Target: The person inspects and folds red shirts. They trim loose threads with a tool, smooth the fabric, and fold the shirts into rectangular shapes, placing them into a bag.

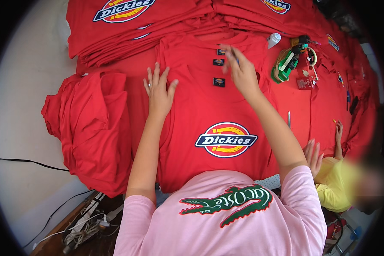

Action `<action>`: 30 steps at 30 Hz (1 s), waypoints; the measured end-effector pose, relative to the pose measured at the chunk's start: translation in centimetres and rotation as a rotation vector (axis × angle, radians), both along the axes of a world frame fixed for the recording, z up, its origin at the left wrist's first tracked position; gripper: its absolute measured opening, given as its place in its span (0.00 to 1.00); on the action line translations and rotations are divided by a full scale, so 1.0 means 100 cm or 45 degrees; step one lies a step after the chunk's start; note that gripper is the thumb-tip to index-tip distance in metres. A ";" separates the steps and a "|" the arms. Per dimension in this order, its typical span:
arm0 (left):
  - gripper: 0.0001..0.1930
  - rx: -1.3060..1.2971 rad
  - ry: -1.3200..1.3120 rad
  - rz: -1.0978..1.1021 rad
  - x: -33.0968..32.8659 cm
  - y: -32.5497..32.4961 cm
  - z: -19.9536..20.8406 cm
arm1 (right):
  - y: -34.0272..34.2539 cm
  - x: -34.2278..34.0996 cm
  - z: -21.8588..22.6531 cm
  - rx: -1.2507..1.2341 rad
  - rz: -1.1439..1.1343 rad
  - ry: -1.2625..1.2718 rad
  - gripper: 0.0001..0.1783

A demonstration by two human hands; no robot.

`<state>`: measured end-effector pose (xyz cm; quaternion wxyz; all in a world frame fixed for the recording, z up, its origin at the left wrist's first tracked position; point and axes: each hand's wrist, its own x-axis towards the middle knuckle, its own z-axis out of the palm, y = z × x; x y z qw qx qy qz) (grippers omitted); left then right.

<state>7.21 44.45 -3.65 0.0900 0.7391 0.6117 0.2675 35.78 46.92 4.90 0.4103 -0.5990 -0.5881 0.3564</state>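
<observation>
A red T-shirt (181,123) with a printed oval emblem (226,140) on its chest lies spread in front of me, on top of other red shirts. My left hand (159,91) rests flat near its left shoulder, fingers spread, with a ring on one finger. Over the neckline, my right hand (242,73) is raised with its fingers curled together. A small bluish bit shows between those fingers, too small to name. Beside that hand, three small dark neck labels (219,82) sit one above another in the overlapping collars.
Folded red shirts (166,40) are stacked at the back. A rumpled red pile (94,128) lies at left. To the right are a white bottle (274,40), a green tape dispenser (285,65) and a thin metal tool (289,119). A person in yellow (335,183) works at right.
</observation>
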 end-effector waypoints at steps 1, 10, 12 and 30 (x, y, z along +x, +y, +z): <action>0.33 0.091 -0.061 -0.022 0.000 0.009 0.002 | -0.019 -0.001 0.001 -0.096 0.027 -0.012 0.19; 0.14 -0.318 -0.032 -0.105 0.032 0.028 0.053 | -0.109 -0.015 -0.011 -0.172 -0.010 0.127 0.11; 0.13 -0.636 -0.471 -0.085 0.044 0.002 0.088 | -0.120 -0.013 0.007 0.083 -0.034 0.103 0.09; 0.11 -0.397 -1.035 -0.389 0.070 -0.152 0.179 | -0.196 -0.027 0.077 0.300 0.141 0.275 0.10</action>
